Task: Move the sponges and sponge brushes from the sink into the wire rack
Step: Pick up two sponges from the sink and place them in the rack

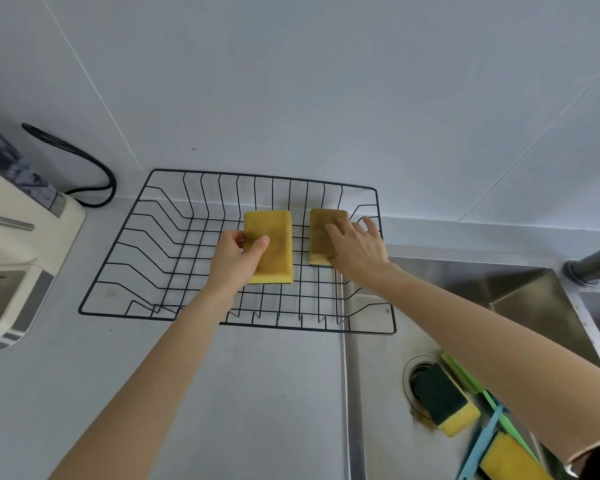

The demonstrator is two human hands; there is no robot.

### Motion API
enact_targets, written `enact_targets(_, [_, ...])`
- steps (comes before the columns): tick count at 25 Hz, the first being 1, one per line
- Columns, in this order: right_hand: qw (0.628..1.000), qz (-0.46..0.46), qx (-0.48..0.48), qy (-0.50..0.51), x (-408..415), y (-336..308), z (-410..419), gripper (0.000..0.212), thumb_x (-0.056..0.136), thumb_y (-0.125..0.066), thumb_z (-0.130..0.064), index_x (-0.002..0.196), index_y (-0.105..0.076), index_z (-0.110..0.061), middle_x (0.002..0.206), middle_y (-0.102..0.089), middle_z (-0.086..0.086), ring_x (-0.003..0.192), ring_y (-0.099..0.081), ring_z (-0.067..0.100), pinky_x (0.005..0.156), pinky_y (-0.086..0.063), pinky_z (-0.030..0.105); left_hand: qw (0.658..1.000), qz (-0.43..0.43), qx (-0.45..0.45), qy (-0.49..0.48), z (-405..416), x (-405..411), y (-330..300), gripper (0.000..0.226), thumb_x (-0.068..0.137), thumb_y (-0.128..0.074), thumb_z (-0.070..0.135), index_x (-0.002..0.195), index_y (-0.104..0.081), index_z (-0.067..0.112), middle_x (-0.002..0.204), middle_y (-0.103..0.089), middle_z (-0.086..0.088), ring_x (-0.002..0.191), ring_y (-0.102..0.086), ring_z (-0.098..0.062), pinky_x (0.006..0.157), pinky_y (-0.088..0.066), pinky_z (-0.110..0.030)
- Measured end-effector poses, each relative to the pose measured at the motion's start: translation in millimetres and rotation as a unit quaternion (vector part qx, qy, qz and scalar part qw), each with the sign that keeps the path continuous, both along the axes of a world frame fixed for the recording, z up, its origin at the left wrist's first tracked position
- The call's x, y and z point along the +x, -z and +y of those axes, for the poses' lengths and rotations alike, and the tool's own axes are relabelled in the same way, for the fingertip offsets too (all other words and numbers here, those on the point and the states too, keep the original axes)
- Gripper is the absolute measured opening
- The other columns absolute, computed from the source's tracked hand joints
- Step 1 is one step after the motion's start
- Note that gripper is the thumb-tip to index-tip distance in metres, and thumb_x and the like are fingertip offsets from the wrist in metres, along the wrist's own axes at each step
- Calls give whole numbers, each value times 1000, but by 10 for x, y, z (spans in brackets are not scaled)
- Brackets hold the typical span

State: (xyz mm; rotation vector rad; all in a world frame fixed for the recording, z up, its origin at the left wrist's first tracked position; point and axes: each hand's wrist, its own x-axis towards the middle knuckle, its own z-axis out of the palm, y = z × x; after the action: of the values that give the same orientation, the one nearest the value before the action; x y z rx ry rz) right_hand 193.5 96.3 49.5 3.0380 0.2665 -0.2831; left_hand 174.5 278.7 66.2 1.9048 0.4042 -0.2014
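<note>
A black wire rack [125, 244] sits on the grey counter against the wall. Two yellow sponges lie inside it. My left hand [234, 259] grips the left sponge [274, 247] by its near left side. My right hand [357, 247] rests on the right sponge [321, 226], fingers spread over its top. In the steel sink [520, 289] at the lower right a green-and-yellow sponge [443, 400] lies over the drain. Beside it are a green sponge brush handle [464, 375] and a blue-handled sponge brush [488, 445] with a yellow sponge head, partly hidden by my right arm.
A cream plastic appliance [18, 258] stands at the left edge, with a black cable [94, 168] looping behind it. A grey faucet base [589, 265] sits at the far right behind the sink. The rack's right end overhangs the sink edge.
</note>
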Motion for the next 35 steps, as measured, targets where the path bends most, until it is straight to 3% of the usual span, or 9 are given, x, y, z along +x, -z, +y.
enact_targets(8, [1000, -19, 10, -8, 40, 79, -58, 50, 86, -58, -27, 131, -41, -15, 133, -47, 7, 124, -47, 26, 118, -10, 42, 998, 15, 48, 27, -240, 451, 311, 50, 89, -52, 31, 129, -37, 3, 135, -44, -15, 122, -45, -28, 86, -36, -29])
enact_targets(11, [999, -25, 18, -13, 47, 103, -78, 50, 85, -57, -27, 131, -42, -16, 133, -48, 7, 124, -48, 26, 117, -11, 41, 995, 23, 60, 73, -307, 476, 392, 60, 89, -52, 32, 138, -28, 7, 142, -37, -15, 128, -40, -28, 99, -37, -33])
enact_targets(15, [999, -29, 26, -17, 37, 95, -99, 50, 86, -56, -27, 132, -42, -17, 136, -46, 7, 126, -46, 27, 117, -10, 41, 966, -11, 184, 179, -266, 388, 367, 84, 82, -62, 31, 145, -11, 10, 150, -19, -14, 138, -22, -30, 116, -21, -41])
enact_targets(19, [999, -26, 31, -17, 30, 74, -117, 51, 85, -56, -28, 133, -41, -18, 138, -45, 6, 126, -46, 26, 117, -10, 40, 932, -51, 254, 253, -248, 336, 378, 86, 77, -69, 27, 144, -17, 14, 152, -15, -13, 138, -22, -31, 113, -23, -39])
enact_targets(24, [999, -30, 37, -17, 33, 92, -129, 52, 85, -56, -29, 134, -41, -19, 139, -45, 7, 127, -46, 26, 117, -9, 40, 927, -93, 275, 236, -307, 305, 438, 69, 82, -63, 20, 142, -27, 15, 150, -22, -14, 134, -31, -31, 109, -32, -38])
enact_targets(29, [999, -16, 45, -19, 32, 47, -157, 57, 86, -54, -33, 139, -36, -21, 145, -41, 5, 132, -42, 23, 118, -7, 40, 921, -86, 293, 243, -310, 293, 390, 69, 83, -63, 23, 141, -27, 13, 149, -22, -15, 133, -33, -33, 108, -34, -41])
enact_targets(35, [994, -12, 104, -27, -126, -119, -189, 67, 87, -54, -38, 145, -25, -24, 153, -31, -1, 143, -26, 16, 119, -9, 37, 902, -57, 335, 266, -340, 184, 182, 73, 84, -59, 35, 143, -22, 13, 153, -15, -15, 138, -22, -35, 109, -32, -46])
